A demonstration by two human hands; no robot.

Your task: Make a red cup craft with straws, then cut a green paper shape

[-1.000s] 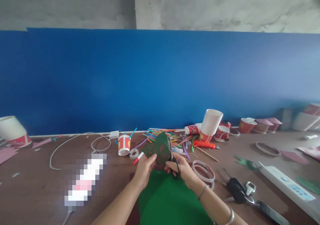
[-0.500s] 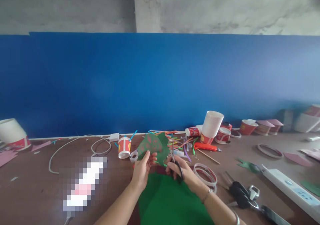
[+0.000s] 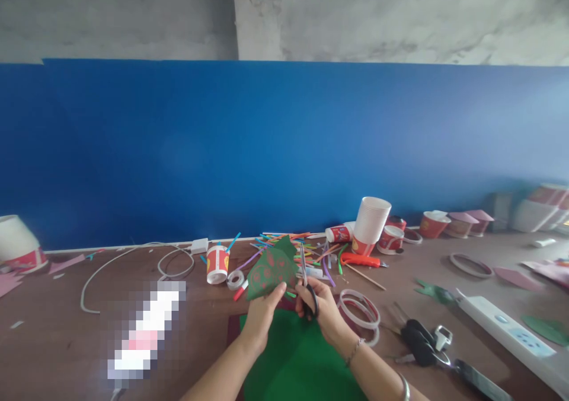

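My left hand [image 3: 263, 312] pinches the lower edge of a green paper piece [image 3: 272, 272] marked with reddish drawn shapes, thumb on top. Black-handled scissors [image 3: 313, 300] are in my right hand [image 3: 323, 307], their blades [image 3: 303, 261] pointing up along the paper's right edge. Whether the blades touch the paper I cannot tell. Below both hands lies a large green sheet [image 3: 297, 359] over a dark red one. White tape rings [image 3: 361, 312] rest just right of my right wrist.
Behind the paper lie colourful strips [image 3: 329, 252], an orange utility knife [image 3: 362, 260] and a paper cup stack [image 3: 372, 226]. A single cup [image 3: 217, 264] with blue sticks stands left. Keys [image 3: 420, 341] and a white power strip [image 3: 507, 324] lie at right. A blue panel [image 3: 267, 146] rises behind.
The paper has turned and tilted, showing more of its drawn shapes. My left hand has shifted its hold along the lower edge. The scissors stay in my right hand beside the paper.
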